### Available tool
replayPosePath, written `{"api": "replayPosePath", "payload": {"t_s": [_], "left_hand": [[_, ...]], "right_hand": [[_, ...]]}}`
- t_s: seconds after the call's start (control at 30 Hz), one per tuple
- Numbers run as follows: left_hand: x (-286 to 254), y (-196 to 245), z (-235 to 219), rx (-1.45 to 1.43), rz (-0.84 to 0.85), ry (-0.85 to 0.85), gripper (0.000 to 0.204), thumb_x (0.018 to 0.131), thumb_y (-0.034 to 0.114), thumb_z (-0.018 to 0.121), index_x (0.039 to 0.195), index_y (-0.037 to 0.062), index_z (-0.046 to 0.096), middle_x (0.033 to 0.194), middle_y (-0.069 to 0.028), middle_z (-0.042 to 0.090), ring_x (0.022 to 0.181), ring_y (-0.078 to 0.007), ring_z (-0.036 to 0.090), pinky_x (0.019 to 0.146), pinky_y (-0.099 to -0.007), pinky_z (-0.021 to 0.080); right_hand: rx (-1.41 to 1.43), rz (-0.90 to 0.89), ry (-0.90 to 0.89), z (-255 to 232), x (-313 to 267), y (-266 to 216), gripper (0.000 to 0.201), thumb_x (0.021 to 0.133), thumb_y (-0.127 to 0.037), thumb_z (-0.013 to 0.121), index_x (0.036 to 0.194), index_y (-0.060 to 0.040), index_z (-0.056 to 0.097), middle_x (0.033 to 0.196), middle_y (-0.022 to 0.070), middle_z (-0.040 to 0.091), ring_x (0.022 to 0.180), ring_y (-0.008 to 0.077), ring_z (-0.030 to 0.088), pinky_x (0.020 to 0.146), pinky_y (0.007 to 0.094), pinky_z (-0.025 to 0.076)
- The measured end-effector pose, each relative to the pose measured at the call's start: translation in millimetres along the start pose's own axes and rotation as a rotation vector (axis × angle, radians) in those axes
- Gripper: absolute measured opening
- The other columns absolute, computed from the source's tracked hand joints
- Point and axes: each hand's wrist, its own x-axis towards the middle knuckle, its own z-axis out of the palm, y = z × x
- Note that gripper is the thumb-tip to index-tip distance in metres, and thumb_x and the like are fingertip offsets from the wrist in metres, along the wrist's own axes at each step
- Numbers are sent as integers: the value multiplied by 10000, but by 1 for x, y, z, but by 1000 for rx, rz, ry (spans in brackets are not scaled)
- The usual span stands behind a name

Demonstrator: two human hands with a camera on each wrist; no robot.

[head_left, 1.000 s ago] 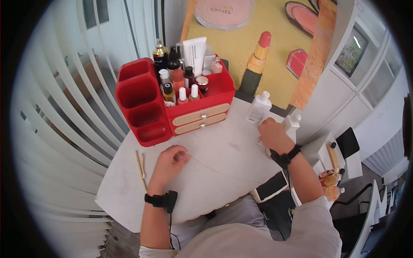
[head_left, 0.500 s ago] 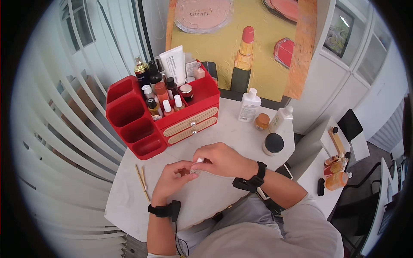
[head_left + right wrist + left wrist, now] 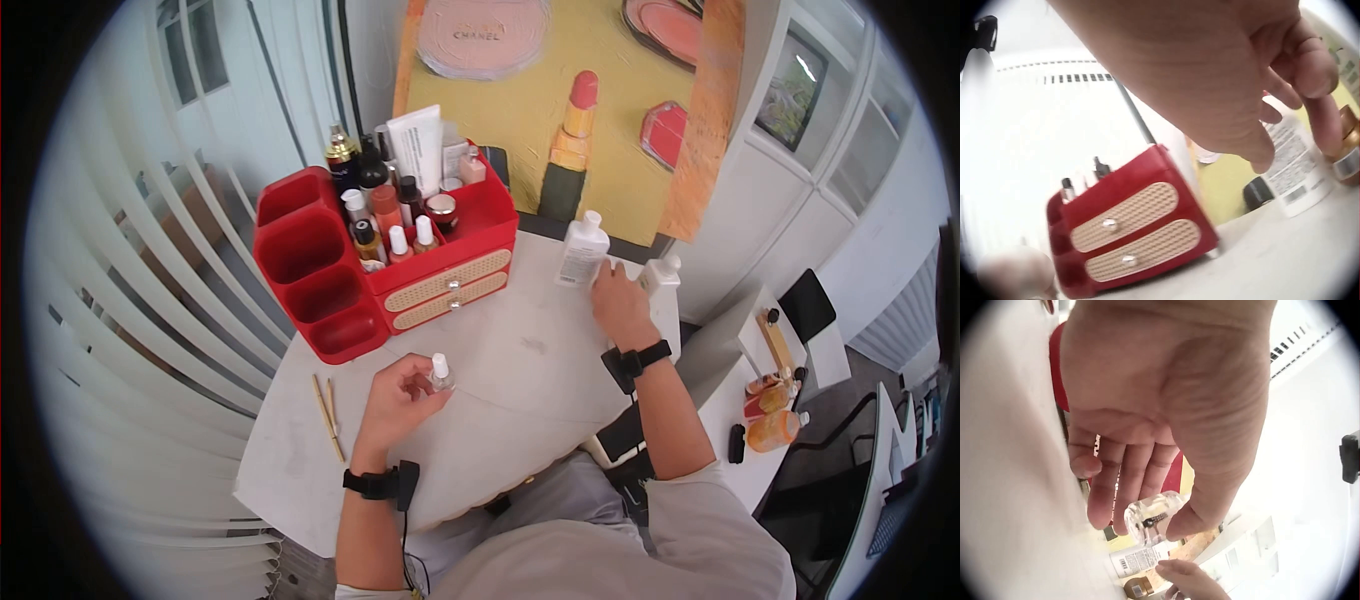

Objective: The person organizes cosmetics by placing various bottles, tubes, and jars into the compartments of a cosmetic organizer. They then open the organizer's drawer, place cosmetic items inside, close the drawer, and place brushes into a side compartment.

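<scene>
Between thumb and fingers, my left hand (image 3: 398, 405) holds a small clear bottle (image 3: 441, 378) with a white cap. The left wrist view shows the clear glass (image 3: 1150, 519) pinched by that hand (image 3: 1166, 394). On the table's right side, my right hand (image 3: 623, 308) reaches between a white labelled bottle (image 3: 582, 255) and a white pump bottle (image 3: 661, 277). In the right wrist view the fingers of this hand (image 3: 1222, 81) are spread and loosely bent beside the labelled bottle (image 3: 1294, 172) and an amber jar (image 3: 1349, 159); contact cannot be told.
A red organizer (image 3: 445, 258) filled with several bottles and tubes stands at the back left of the white table (image 3: 520, 350). Two thin sticks (image 3: 328, 418) lie left of my left hand. Behind the table is a painting (image 3: 520, 110) with a lipstick.
My right hand has moved from the small bottle at my left hand back to the right-side bottles. The small bottle, not visible a second ago, is now in my left hand alone.
</scene>
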Motion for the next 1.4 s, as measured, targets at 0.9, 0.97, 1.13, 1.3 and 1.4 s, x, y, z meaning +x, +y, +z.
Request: {"api": "replayPosePath", "payload": {"t_s": [0.9,0.97,1.13,1.3,1.4], "left_hand": [[1,-6,-7,-84,-22,136,274,863,79,846,1090,25,701,920,31,688,736,-29,572,668,-212,476],[1,-5,-7,-109,-19,145,272,864,83,848,1089,28,706,910,34,684,731,-28,563,664,-210,470],[2,-6,-4,-127,-9,155,272,863,80,852,1095,31,719,904,39,680,722,-24,552,657,-210,466],[0,-1,0,-106,31,116,307,843,69,869,1114,29,732,909,37,675,734,-30,562,665,-214,471],[1,4,4,-128,154,103,370,823,49,879,1157,26,722,947,17,703,771,-47,602,690,-219,495]], "right_hand": [[603,-529,170,-89,155,-99,435,916,-108,754,1335,-81,639,1209,133,645,1068,376,675,902,450,570],[629,-415,274,-96,139,-98,401,905,-112,764,1287,-76,647,1240,131,639,1071,369,672,883,446,574],[1041,-336,208,-96,68,-112,250,906,-131,783,1136,-74,705,1033,109,705,893,318,710,755,397,573],[1323,-483,-278,-92,-15,-154,150,960,-129,761,1081,-64,700,885,68,660,735,185,629,660,314,509],[1527,-383,-231,-89,-22,-154,139,978,-105,738,1094,-48,686,905,57,661,740,134,602,669,297,499]]}}
